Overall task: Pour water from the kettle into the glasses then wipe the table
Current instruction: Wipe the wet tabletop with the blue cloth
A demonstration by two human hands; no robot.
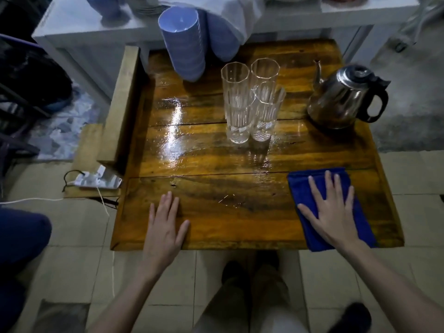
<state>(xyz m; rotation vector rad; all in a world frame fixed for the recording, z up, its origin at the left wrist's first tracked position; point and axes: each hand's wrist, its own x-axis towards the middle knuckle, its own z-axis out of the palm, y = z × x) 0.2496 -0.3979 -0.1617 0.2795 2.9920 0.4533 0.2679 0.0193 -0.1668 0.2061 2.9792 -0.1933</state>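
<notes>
A steel kettle (343, 97) with a black handle stands at the right back of the wooden table (216, 162). Three tall clear glasses (252, 99) stand together near the table's middle. A folded blue cloth (305, 188) lies at the front right corner. My right hand (331, 212) lies flat on the cloth, fingers spread. My left hand (165, 224) rests flat on the bare wood near the front edge, holding nothing. The tabletop shines wet, with small drops near the front middle.
A stack of blue bowls (185, 42) stands at the table's back, beside a white shelf unit (101, 44). A power strip (96, 180) with cords lies on a low wooden ledge to the left. My legs and shoes show below the table on tiled floor.
</notes>
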